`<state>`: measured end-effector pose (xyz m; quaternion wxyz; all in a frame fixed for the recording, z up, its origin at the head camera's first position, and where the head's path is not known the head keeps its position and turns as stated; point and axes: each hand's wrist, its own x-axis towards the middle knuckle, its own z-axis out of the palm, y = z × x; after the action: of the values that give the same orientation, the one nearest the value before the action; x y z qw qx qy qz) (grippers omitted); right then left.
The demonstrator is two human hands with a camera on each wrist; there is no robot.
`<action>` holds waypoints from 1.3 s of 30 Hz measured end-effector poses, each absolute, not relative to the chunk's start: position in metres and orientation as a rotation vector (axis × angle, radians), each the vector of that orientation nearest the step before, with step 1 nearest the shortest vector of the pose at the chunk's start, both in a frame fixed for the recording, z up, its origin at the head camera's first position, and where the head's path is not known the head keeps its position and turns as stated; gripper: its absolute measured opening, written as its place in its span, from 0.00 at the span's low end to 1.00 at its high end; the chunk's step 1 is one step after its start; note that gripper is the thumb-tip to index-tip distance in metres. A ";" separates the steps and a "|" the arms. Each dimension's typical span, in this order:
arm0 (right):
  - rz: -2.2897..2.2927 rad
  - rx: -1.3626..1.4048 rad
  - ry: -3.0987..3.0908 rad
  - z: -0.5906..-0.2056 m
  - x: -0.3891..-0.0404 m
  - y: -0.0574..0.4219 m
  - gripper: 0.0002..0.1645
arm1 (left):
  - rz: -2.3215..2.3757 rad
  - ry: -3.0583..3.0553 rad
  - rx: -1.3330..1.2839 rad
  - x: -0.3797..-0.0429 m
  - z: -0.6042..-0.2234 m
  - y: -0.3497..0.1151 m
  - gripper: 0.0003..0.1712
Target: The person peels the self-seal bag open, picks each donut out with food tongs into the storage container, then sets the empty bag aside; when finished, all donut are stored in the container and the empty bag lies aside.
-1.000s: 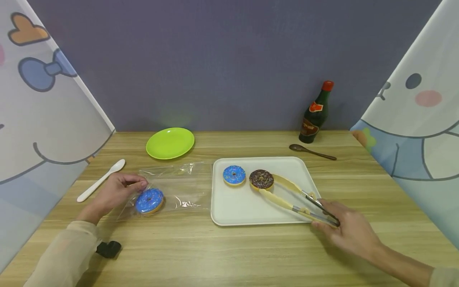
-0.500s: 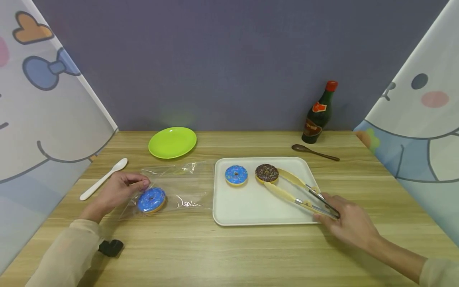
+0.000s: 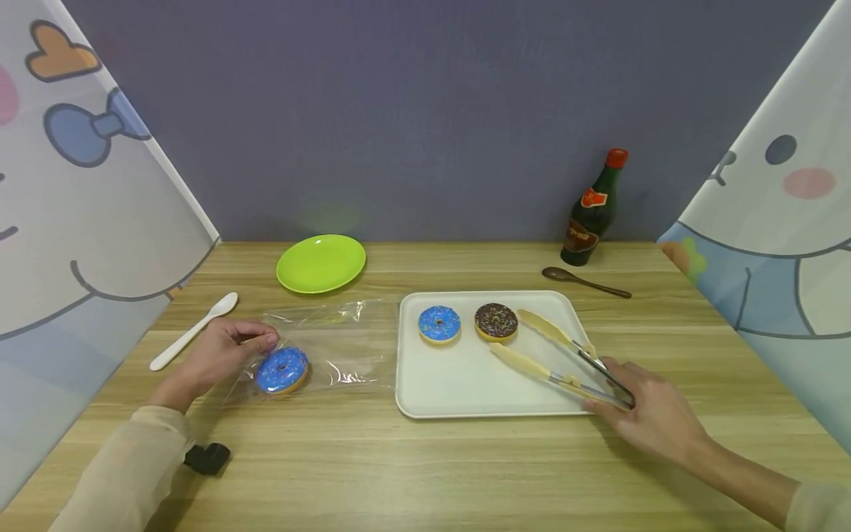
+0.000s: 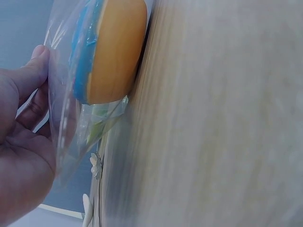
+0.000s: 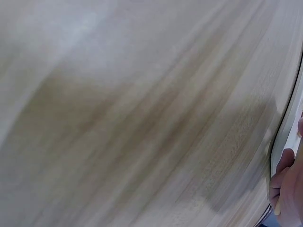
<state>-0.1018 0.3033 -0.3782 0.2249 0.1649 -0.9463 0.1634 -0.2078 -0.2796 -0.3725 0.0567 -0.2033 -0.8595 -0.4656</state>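
Observation:
My left hand point(image 3: 222, 355) pinches the edge of a clear plastic bag point(image 3: 352, 347) that lies on the table. Inside the bag, beside the fingers, sits a blue-iced donut point(image 3: 282, 369); the left wrist view shows its tan underside. My right hand point(image 3: 648, 414) grips a pair of tongs point(image 3: 565, 380) with cream tips and metal arms. The tips are spread over the white tray point(image 3: 452, 391), just right of and in front of a chocolate donut point(image 3: 496, 322). Left of that one is a second blue donut point(image 3: 439, 324) on the tray.
A green plate point(image 3: 322, 264) stands at the back left. A white spoon point(image 3: 194, 331) lies left of the left hand, and a black object point(image 3: 207, 459) near the left sleeve. At the back right are a dark bottle point(image 3: 592, 210) and a brown spoon point(image 3: 585, 282).
The tong tips have come away from the chocolate donut, which now rests farther right on the tray, apart from them. The left hand stays at the bag. The head view has shifted slightly.

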 end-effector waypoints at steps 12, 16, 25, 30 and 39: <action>0.487 0.576 -2.475 -0.382 -0.083 0.303 0.38 | -1.422 -2.627 -0.551 -0.204 -0.370 -0.280 0.07; 0.495 0.626 -2.475 -0.386 -0.077 0.296 0.38 | -1.431 -2.639 -0.535 -0.203 -0.372 -0.282 0.07; 0.529 0.714 -2.466 -0.387 -0.077 0.275 0.36 | -1.403 -2.647 -0.553 -0.203 -0.373 -0.282 0.07; 0.583 0.798 -2.436 -0.388 -0.082 0.265 0.33 | -1.389 -2.660 -0.559 -0.204 -0.373 -0.281 0.07; 0.605 0.863 -2.479 -0.381 -0.093 0.238 0.31 | -1.356 -2.691 -0.544 -0.207 -0.371 -0.278 0.07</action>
<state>-0.0926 0.2380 -0.3815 0.2221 0.3125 -0.8973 0.2189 -0.2074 -0.2778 -0.3714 0.0397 -0.1774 -0.8782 -0.4424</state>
